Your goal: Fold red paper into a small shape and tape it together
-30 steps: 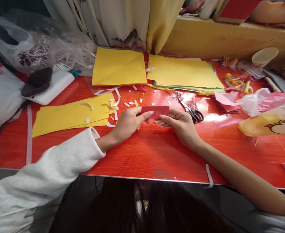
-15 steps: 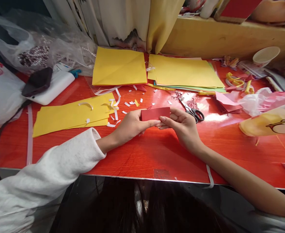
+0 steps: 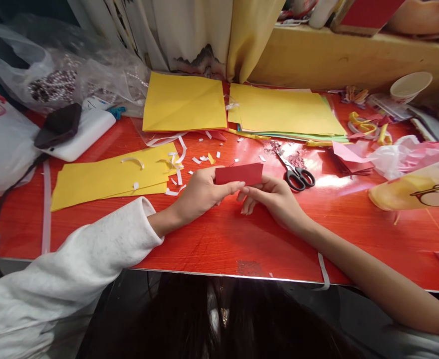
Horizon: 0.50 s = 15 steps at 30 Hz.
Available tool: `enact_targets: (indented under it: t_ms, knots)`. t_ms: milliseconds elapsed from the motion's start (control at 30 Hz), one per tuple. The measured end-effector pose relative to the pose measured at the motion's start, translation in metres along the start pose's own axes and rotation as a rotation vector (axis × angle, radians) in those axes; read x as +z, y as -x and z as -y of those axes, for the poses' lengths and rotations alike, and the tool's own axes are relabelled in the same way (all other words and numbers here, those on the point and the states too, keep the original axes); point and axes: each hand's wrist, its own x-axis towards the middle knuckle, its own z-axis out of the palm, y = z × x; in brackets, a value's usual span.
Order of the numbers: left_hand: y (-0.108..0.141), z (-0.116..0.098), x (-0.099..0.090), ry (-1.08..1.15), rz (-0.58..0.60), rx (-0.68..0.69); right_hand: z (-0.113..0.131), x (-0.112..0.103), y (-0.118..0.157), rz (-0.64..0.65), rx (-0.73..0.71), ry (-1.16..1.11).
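A small dark red paper piece is held up over the red table between both hands. My left hand pinches its left end, thumb along the lower edge. At the right end, my right hand grips it with thumb and finger, while its other fingers hang curled below. The two thumb tips meet near the paper's lower edge. Black-handled scissors lie just beyond my right hand. White paper scraps are scattered beyond my left hand, some on yellow paper strips.
Yellow paper stacks lie at the back of the red table. Plastic bags and a dark phone on a white box are at left. A yellowish cup, pink papers and a white paper cup stand or lie at right.
The red paper has tilted slightly, its right end higher. My right hand's lower fingers have dropped down from behind the paper, and that hand has shifted slightly left.
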Motion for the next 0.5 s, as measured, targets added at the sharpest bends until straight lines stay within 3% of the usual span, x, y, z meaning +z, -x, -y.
enact_targets:
  t_ms: [167, 367, 500]
  knots:
    - [0.0009, -0.0023, -0.0007, -0.007, 0.002, -0.018, -0.0011, -0.0014, 0.0001, 0.024, -0.04, -0.009]
    - [-0.0008, 0.0038, -0.0027, -0.033, 0.125, -0.088, -0.0018, 0.0016, 0.0021, -0.034, -0.083, 0.038]
    - [-0.002, 0.0063, -0.0028, -0.055, 0.124, -0.132, -0.0015, 0.0016, 0.0045, -0.032, -0.077, 0.058]
